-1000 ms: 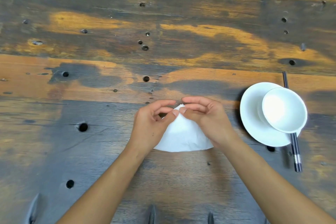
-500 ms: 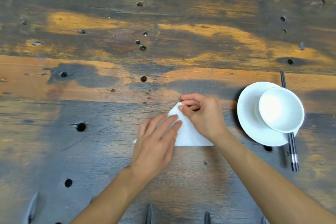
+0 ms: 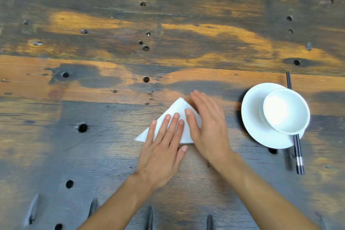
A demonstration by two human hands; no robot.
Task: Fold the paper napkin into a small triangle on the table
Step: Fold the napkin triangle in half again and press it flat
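Fingers of the left hand lie flat and loosely spread on the paper napkin, tips pointing away from the person, thumb tucked along the near edge on bare wood. Right hand also flat, fingers extended and held close together, palm down over the napkin's right slope, thumb resting on the paper just beside the left fingertips. Neither hand pinches anything; both press downward.

Napkin: white, folded to a triangle, lying flat on the worktop a little right of centre. Apex points away from the person, showing layered edges at the tip. Left corner sticks out past the left hand; right corner hidden under the right hand. Long base edge runs nearest the person.

Right of the hands, well apart from the napkin: white saucer with a white bowl sitting on it, offset toward its right side. Pair of dark chopsticks passes beneath the saucer's right edge, pale bands near the near ends.

Worktop: weathered planks, dark grey and orange-brown patches, scattered round holes.
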